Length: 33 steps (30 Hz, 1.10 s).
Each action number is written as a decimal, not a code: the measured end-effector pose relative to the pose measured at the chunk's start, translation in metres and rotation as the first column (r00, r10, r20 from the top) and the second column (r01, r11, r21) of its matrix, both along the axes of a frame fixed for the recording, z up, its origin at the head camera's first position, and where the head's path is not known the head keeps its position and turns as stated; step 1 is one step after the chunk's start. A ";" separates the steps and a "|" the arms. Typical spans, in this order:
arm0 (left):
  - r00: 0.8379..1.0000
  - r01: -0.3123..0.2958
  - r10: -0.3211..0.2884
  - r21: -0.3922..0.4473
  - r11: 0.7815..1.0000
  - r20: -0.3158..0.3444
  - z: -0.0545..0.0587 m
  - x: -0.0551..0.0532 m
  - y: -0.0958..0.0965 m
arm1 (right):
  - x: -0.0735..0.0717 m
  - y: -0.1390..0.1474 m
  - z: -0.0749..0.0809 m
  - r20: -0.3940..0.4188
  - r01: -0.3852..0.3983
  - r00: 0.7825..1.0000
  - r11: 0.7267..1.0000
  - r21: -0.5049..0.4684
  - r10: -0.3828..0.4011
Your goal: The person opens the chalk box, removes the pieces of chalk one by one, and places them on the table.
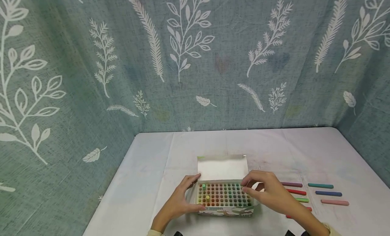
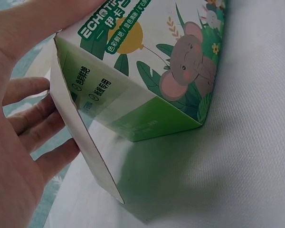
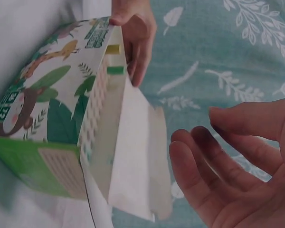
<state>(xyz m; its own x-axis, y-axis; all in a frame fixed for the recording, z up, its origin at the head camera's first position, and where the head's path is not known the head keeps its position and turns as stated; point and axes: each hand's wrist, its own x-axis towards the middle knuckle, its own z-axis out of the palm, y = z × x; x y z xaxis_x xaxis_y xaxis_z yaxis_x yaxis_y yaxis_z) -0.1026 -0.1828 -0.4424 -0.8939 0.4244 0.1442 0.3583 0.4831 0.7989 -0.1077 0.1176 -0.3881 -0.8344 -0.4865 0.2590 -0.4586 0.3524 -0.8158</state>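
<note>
A cardboard box (image 1: 225, 211) with printed cartoon animals stands with its lid (image 1: 222, 170) folded back, showing a grid of round holes. A green crayon-like stick (image 1: 204, 186) and a yellow one (image 1: 208, 198) stick up from holes at its left side. My left hand (image 1: 182, 199) grips the box's left end, thumb on the front edge and fingers behind the side flap (image 2: 88, 142). Over the right part of the grid hovers my right hand (image 1: 268, 192). In the right wrist view a gap shows between its thumb and loosely bent fingers (image 3: 190, 166), with nothing in it.
On the white-covered table (image 1: 152, 168), right of the box, lie several coloured sticks, among them a purple one (image 1: 291, 184), a teal one (image 1: 320, 186), a blue one (image 1: 329, 193) and a pink one (image 1: 335, 202). My right forearm passes over some. A leaf-patterned curtain (image 1: 189, 60) hangs behind.
</note>
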 end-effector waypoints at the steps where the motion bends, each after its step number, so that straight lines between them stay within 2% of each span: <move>1: 1.000 0.000 0.000 0.001 1.000 -0.003 -0.003 -0.001 -0.001 | -0.001 -0.004 -0.001 0.000 -0.009 1.000 1.000 0.001 0.009; 7: 0.999 -0.010 0.008 -0.042 0.999 -0.051 -0.027 -0.010 -0.007 | -0.005 -0.025 -0.009 -0.014 -0.061 0.998 0.998 -0.007 0.061; 10: 0.997 -0.009 0.006 -0.044 0.999 -0.071 -0.032 -0.013 -0.009 | -0.008 -0.036 -0.013 -0.035 -0.100 0.994 0.995 -0.023 0.099; 20: 0.996 -0.010 0.009 -0.019 1.000 -0.084 -0.031 -0.013 -0.009 | -0.013 -0.074 -0.030 -0.039 -0.194 0.980 0.981 -0.018 0.193; 23: 0.998 -0.011 0.010 -0.010 1.000 -0.064 -0.030 -0.013 -0.010 | -0.016 -0.083 -0.036 -0.041 -0.225 0.973 0.974 0.015 0.226; 28: 0.998 0.000 0.000 -0.006 1.000 -0.066 -0.030 -0.014 -0.010 | -0.023 -0.097 -0.045 -0.056 -0.273 0.959 0.958 0.092 0.278; 33: 0.998 0.006 -0.005 0.007 1.000 -0.056 -0.032 -0.012 -0.010 | -0.022 -0.106 -0.053 -0.133 -0.255 0.950 0.949 0.186 0.282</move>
